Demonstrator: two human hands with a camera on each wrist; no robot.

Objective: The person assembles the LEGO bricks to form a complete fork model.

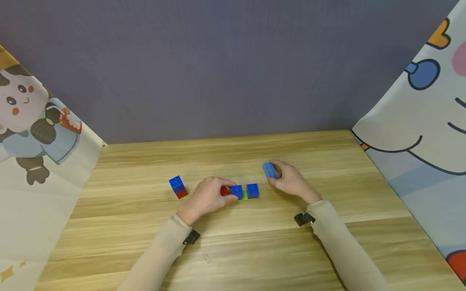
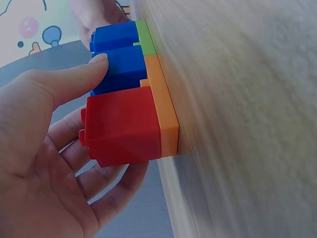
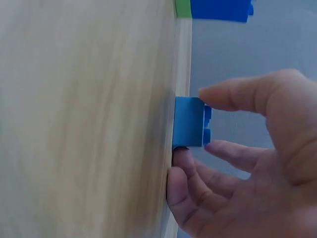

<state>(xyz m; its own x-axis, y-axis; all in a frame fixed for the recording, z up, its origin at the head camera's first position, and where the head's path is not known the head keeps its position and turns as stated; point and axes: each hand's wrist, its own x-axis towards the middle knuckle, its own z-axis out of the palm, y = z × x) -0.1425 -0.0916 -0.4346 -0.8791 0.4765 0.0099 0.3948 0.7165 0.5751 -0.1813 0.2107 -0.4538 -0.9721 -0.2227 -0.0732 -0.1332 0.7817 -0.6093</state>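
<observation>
My left hand [image 1: 208, 195] grips a low row of toy building bricks, thumb on the middle blue brick [image 2: 121, 69] and fingers round the far side. A red brick [image 2: 123, 126] stands beside that blue one on a flat orange piece [image 2: 164, 111]. At the row's other end, another blue brick [image 1: 253, 190] sits on a light green piece [image 2: 147, 38]. Further right and back, my right hand [image 1: 292, 184] holds a light blue studded brick [image 1: 270, 170] between thumb and fingers. Its studs face up, and its base is close to the tabletop in the right wrist view.
A small stack, a blue brick [image 1: 176, 184] over a red brick [image 1: 182, 194], stands left of my left hand. The wooden table [image 1: 236, 254] ends at a grey back panel [image 1: 225, 72]. Cartoon-printed panels [image 1: 411, 121] flank both sides.
</observation>
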